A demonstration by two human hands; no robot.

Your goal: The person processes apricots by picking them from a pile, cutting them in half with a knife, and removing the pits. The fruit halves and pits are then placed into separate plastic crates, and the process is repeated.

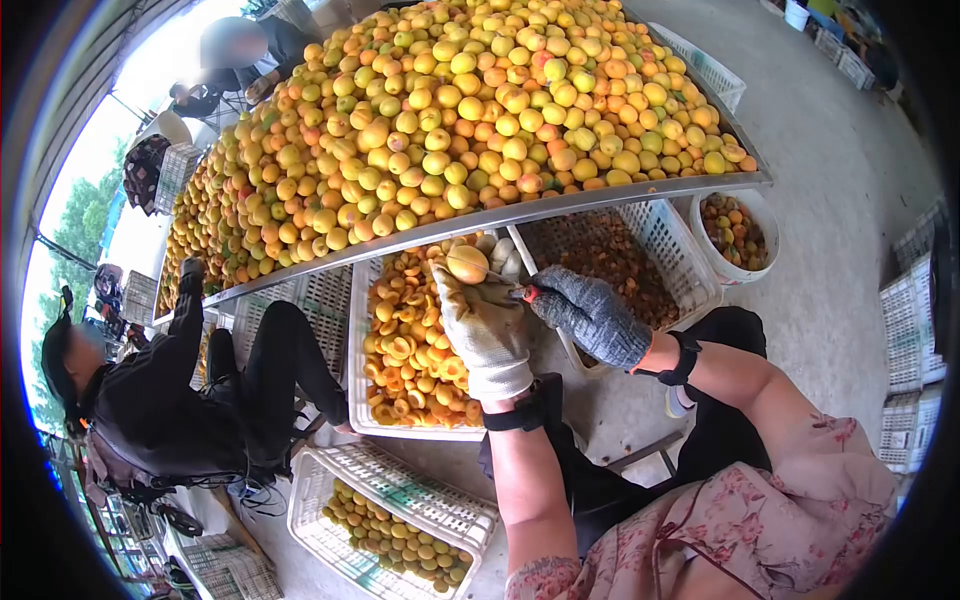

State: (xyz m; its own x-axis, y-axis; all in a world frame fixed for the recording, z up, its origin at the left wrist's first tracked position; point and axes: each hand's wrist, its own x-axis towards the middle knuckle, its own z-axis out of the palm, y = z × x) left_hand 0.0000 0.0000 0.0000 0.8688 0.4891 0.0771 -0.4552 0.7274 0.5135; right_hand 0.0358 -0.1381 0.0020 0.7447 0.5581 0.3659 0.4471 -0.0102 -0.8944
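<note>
My left hand [482, 325], in a whitish glove, holds a whole yellow apricot [467, 264] between thumb and fingers. My right hand [590, 315], in a grey knitted glove, is closed around a small tool [528, 293]; only its red-orange part shows clearly, and its kind is hard to make out. The two hands are close together. Beneath and left of them, a white crate [357, 345] holds many halved apricots [405, 350]. Behind my right hand, another crate [690, 262] contains brown apricot pits [610, 250].
A metal-edged table [500, 215] heaped with whole apricots [450, 120] spans the far side. A white bucket [735, 272] of fruit stands right; a crate [390, 478] of greenish-yellow fruit is below left. One co-worker [160, 420] sits left, another person [270, 50] behind the table.
</note>
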